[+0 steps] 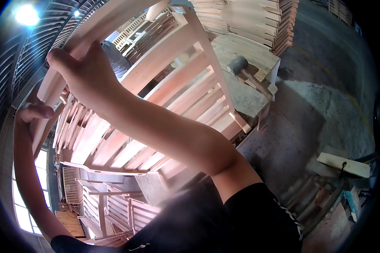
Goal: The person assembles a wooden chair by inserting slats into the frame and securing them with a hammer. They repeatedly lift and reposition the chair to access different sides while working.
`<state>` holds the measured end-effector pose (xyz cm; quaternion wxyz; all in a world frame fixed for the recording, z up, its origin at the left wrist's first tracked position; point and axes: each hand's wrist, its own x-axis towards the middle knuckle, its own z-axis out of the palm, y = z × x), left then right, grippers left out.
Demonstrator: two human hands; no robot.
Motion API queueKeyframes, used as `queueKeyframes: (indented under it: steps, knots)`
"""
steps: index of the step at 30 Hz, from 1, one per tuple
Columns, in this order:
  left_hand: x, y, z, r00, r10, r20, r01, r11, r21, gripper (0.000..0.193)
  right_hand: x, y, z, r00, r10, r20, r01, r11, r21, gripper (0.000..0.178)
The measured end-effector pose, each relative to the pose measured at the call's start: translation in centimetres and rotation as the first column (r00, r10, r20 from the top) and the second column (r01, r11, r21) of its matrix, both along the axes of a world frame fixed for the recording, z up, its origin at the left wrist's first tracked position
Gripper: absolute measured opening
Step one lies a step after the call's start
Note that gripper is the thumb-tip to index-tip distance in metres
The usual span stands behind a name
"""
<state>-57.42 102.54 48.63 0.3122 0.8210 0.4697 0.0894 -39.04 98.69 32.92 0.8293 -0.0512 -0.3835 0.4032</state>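
Note:
A pale wooden rail [103, 25] rises at the upper left, with both of my hands closed on it. My right hand [82, 69] wraps round it higher up, thumb over the near face. Lower down and further left, my left hand [34, 111] grips the same length of wood, its thumb lying across the face; most of its fingers are hidden behind. Beyond my right forearm stands a tilted wooden slatted frame [164, 55] with several parallel slats. Whether the rail is joined to this frame is hard to make out.
A dark-headed mallet [238, 65] lies on a worktable [245, 98] at the right. Stacked slatted pieces [283, 25] stand behind it. More slatted frames [109, 206] are at the lower left. A person in grey [115, 59] is partly hidden behind the wood. A board [344, 164] lies far right.

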Motion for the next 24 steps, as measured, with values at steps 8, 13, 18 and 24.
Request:
queueKeyframes:
  steps: [8,13,18,24]
  knots:
    - [-0.1,1.2,-3.0,0.991,-0.102,-0.088,0.123,0.952,0.282,0.108,-1.2,1.0,-1.4,0.981,-0.19,-0.041,0.191,0.981,0.026,0.033]
    - [0.4,0.4,-3.3,0.979,-0.124,-0.162,0.167,0.942,0.292,0.109,-0.9,0.0,-1.7,0.995,-0.081,-0.052,0.08,0.997,-0.023,0.038]
    - [1.4,0.9,-3.5,0.936,-0.239,-0.261,0.298,0.929,0.221,0.113,-1.2,0.8,-2.3,0.994,-0.101,-0.029,0.1,0.995,-0.016,0.051]
    - [1.8,1.5,-4.6,0.908,-0.314,-0.279,0.378,0.899,0.221,0.115,-1.3,1.4,-3.4,0.912,-0.409,0.033,0.401,0.906,0.135,0.052]
